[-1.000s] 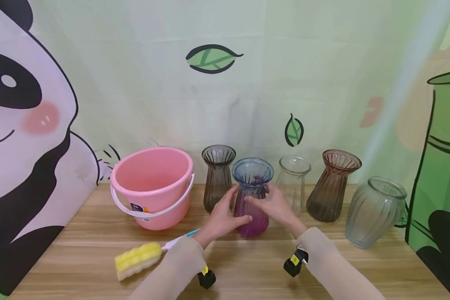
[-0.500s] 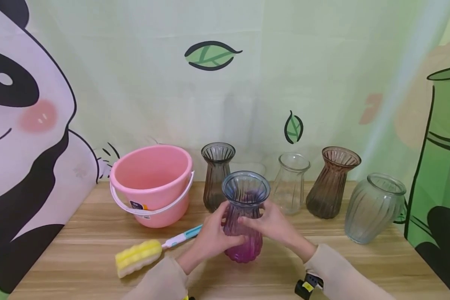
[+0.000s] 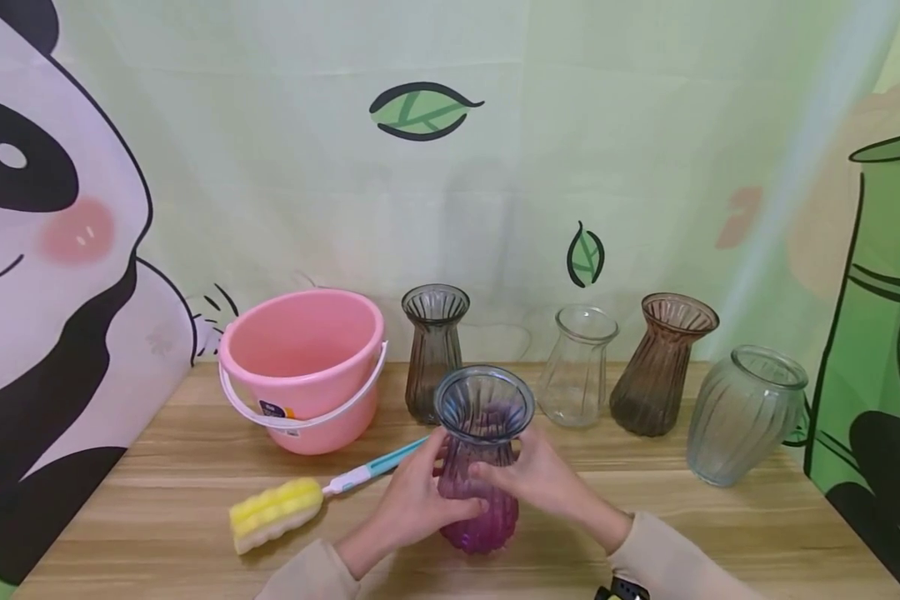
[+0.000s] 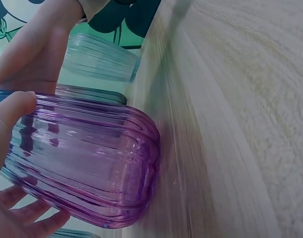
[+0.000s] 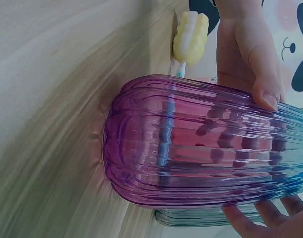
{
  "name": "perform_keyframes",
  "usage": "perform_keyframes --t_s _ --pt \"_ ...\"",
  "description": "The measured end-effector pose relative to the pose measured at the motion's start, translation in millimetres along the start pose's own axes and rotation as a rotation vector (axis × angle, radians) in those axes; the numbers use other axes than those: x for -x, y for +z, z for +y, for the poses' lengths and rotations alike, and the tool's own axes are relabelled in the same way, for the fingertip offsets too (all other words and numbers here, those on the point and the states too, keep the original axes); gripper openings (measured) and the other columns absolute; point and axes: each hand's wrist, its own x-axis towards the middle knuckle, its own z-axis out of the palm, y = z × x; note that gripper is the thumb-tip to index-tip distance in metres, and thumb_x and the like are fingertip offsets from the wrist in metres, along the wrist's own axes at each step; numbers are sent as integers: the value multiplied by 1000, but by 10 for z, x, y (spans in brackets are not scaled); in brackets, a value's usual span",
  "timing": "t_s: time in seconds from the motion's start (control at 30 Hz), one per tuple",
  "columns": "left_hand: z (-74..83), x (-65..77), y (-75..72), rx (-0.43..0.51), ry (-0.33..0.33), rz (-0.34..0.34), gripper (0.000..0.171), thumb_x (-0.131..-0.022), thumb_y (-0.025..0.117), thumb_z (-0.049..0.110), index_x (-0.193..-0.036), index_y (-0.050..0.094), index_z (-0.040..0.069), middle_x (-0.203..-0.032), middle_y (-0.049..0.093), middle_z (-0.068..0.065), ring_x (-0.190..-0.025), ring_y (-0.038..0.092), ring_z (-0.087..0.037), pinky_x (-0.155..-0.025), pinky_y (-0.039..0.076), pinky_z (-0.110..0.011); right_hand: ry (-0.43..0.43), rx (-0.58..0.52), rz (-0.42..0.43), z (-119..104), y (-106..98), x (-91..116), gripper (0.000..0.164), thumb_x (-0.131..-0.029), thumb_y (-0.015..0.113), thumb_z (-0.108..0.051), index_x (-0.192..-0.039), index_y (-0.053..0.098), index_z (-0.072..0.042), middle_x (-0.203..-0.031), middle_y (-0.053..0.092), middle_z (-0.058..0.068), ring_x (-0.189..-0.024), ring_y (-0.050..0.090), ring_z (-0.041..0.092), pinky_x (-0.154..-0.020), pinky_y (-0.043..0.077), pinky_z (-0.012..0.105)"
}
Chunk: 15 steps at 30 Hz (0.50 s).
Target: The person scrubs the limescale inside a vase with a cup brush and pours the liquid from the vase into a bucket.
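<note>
A ribbed glass vase [image 3: 482, 475], blue at its flared rim and purple toward the base, stands upright near the middle of the table, held between both hands. My left hand [image 3: 420, 492] grips its left side, the thumb lying across the front. From the right, my right hand [image 3: 543, 479] holds the body just below the neck, its thumb also in front. In the left wrist view the purple base [image 4: 136, 158] is right at the wooden surface. Through the glass in the right wrist view, fingers show dark behind the vase [image 5: 141, 144].
A pink bucket [image 3: 307, 417] with a white handle stands back left. In front lies a yellow sponge brush [image 3: 277, 512]. Along the back are a grey vase [image 3: 432, 358], a clear vase [image 3: 573, 375], a brown vase [image 3: 656, 375] and a rounder pale vase [image 3: 746, 421].
Both hands have brought the blue-purple vase from the back row toward the front of the table, slightly to the left. The brush handle shows more fully now.
</note>
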Motion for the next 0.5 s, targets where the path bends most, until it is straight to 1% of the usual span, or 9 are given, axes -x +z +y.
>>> perform_keyframes --t_s 0.1,0.17,0.23,0.3,0.4,0.5 --pt "-7 12 2 6 -2 -4 83 -64 80 38 -133 36 32 -122 57 0 -110 56 -17 -84 50 -33 -3 9 3 0 21 18 70 -73 75 -27 -131 40 -9 -120 59 10 -114 54 25 -101 36 48" --pt "-5 21 3 2 -14 -12 83 -64 80 38 -134 35 32 -124 55 0 -112 55 -17 -85 50 -34 -14 11 -2 6 23 26 71 -74 75 -27 -133 38 -9 -122 57 10 -115 53 25 -101 36 48" --pt "-9 27 -5 -10 -25 -27 85 -65 80 40 -136 33 32 -128 53 -1 -115 53 -19 -88 49 -37 -20 11 -17 17 14 32 73 -75 74 -26 -135 36 -10 -126 55 10 -118 51 25 -102 35 47" --pt "-14 37 -37 -21 -42 -58 89 -65 79 42 -139 30 29 -133 49 -3 -118 50 -21 -92 46 -41 -27 4 -48 35 -7 31 76 -76 74 -26 -138 32 -11 -130 51 11 -120 49 25 -100 37 47" --pt "-49 59 -140 -52 -64 -127 94 -67 78 42 -143 26 23 -139 43 -8 -126 43 -25 -99 38 -48 -27 -1 -117 62 -55 32 78 -78 72 -26 -140 28 -10 -134 46 13 -121 47 28 -98 39 48" --pt "-122 46 -281 -108 -60 -176 89 -70 77 35 -143 29 18 -140 41 -11 -127 40 -29 -101 35 -50 -11 -12 -195 86 -120 28 79 -78 72 -25 -140 26 -8 -136 42 15 -124 44 30 -99 38 50"
